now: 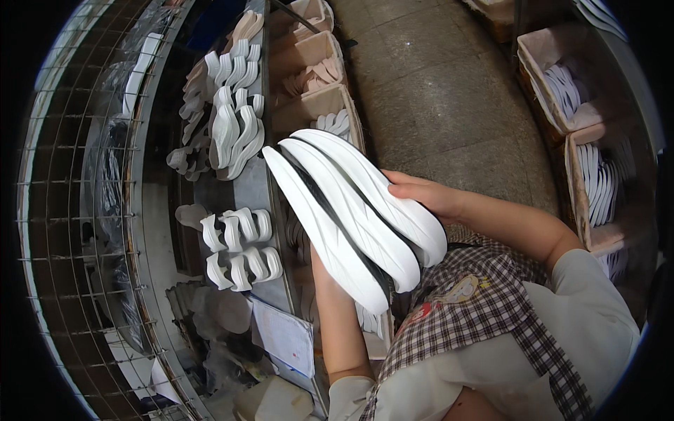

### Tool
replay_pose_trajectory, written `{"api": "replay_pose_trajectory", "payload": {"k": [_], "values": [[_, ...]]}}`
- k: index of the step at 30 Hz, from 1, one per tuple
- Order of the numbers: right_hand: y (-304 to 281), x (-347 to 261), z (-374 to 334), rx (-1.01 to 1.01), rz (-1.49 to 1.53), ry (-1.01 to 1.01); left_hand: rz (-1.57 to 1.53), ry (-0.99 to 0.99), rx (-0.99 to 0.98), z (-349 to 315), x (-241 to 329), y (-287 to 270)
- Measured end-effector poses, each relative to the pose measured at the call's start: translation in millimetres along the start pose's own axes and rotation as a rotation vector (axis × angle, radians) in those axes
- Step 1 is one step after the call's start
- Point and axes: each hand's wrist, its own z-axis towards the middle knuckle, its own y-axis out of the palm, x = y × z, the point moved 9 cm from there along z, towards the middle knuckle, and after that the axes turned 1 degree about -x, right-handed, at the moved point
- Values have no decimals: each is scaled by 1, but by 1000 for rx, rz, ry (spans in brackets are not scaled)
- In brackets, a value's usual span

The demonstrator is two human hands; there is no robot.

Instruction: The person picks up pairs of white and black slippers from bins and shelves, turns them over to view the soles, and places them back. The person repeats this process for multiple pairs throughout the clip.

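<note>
Several white shoe soles (pixel 351 210) with dark inner edges are stacked side by side and held up in front of my body, tilted from upper left to lower right. My right hand (pixel 428 198) grips the stack's right side near its lower end, thumb on the outer sole's white sidewall. From below, my left forearm (pixel 340 330) reaches up behind the soles' lower left side; the stack hides that hand and its fingers.
To the left, a metal rack (pixel 277 203) carries rows of white soles (pixel 235 130) and smaller clusters (pixel 242 249). Lined bins (pixel 309 52) holding soles stand beyond it. More bins (pixel 572 105) line the right side. A paper sheet (pixel 281 335) hangs at lower left, near wire mesh (pixel 91 210).
</note>
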Motion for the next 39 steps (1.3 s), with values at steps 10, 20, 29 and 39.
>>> {"api": "replay_pose_trajectory", "payload": {"k": [10,20,29,39], "values": [[-8,2,-1,-25,-59,-47,20,-41,-19,21,-10,-19],[-9,9,-18,-68,-758,-418,-12,21,-72,56,-20,-67],[-8,12,-23,-85,-766,-515,-67,25,-90,44,-13,-53],[-14,-10,-5,-136,769,-74,-697,-205,-809,-2,-27,17]]}}
